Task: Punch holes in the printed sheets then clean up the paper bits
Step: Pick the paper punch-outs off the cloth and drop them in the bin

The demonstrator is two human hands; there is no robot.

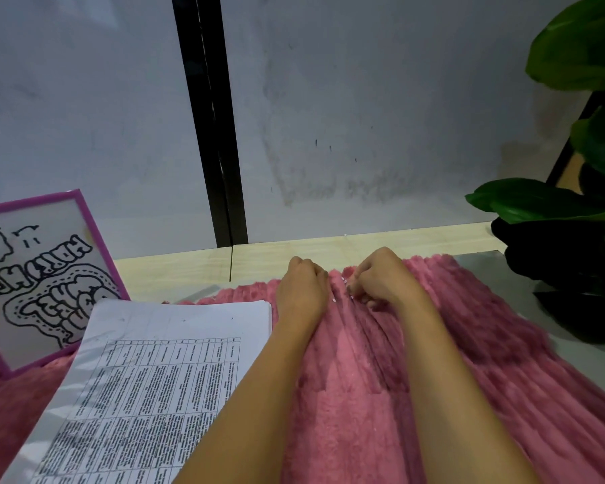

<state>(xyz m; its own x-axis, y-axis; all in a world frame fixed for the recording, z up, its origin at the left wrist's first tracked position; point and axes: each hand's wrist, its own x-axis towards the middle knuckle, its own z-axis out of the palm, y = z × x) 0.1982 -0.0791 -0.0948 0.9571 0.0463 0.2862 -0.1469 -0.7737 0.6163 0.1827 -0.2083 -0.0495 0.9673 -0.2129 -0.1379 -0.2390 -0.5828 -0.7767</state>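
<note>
**Clean-up under way, paper bits still in the pile**

Nearest, at the left, the printed sheets (147,379) lay stacked flat on the pink mat (364,413). Their long axis ran away from the person, leaning slightly rightward. No punch was in view, and loose bits lay about, so punching looked done. Farther out, the left hand (303,288) rested on the mat with fingers curled. The right hand (381,277), just beside it, curled its fingers down at the white paper bits (346,291) between them. Whether either hand pinched anything could not be told. Several bits lay loose, so tidying looked unfinished. Beyond was the bench (399,244) edge.
</note>
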